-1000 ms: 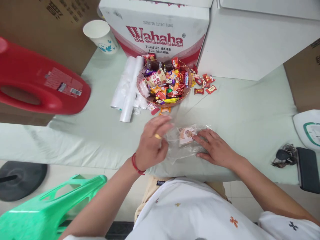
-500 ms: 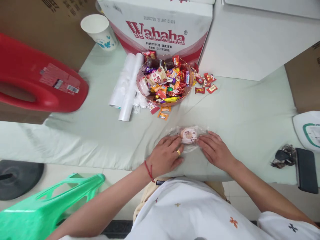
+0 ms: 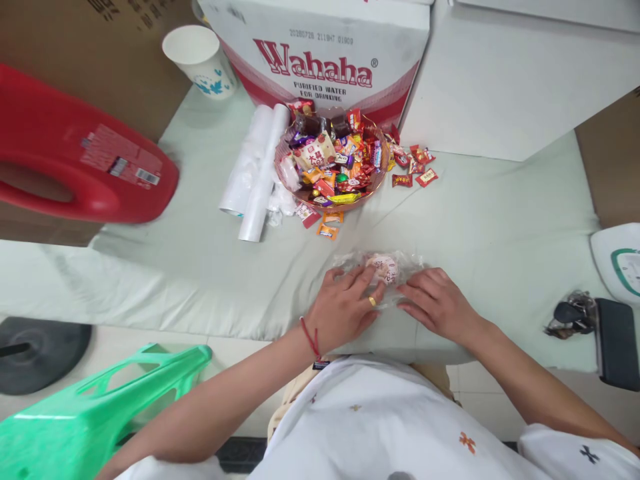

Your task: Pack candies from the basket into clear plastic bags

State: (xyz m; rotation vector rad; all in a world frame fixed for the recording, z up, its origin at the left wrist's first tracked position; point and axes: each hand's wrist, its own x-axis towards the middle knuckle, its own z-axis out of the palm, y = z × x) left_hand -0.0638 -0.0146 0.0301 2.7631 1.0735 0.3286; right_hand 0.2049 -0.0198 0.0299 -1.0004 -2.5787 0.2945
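A small packaged snack with dark red print (image 3: 386, 268) lies inside a clear plastic bag (image 3: 411, 264) on the cloth-covered table. My left hand (image 3: 345, 303), with a gold ring and a red cord at the wrist, rests on the left part of the bag. Its stretched fingers lie on the snack and partly cover it. At the bag's lower right edge is my right hand (image 3: 440, 305), its fingers extended and a little apart. Whether the right fingertips pinch the plastic is hard to see.
Behind the bag stands a glass bowl (image 3: 320, 205) heaped with wrapped candies, some lying beside it. Two white rolls (image 3: 260, 187), a paper cup (image 3: 200, 63) and a red jug (image 3: 100, 167) are left. Keys (image 3: 571, 313) and a phone (image 3: 617, 343) lie right. A Wahaha carton (image 3: 320, 40) stands behind.
My left hand has moved right and farther over the snack, covering more of it. The snack has shifted and turned slightly, and my right hand has moved slightly right and down.
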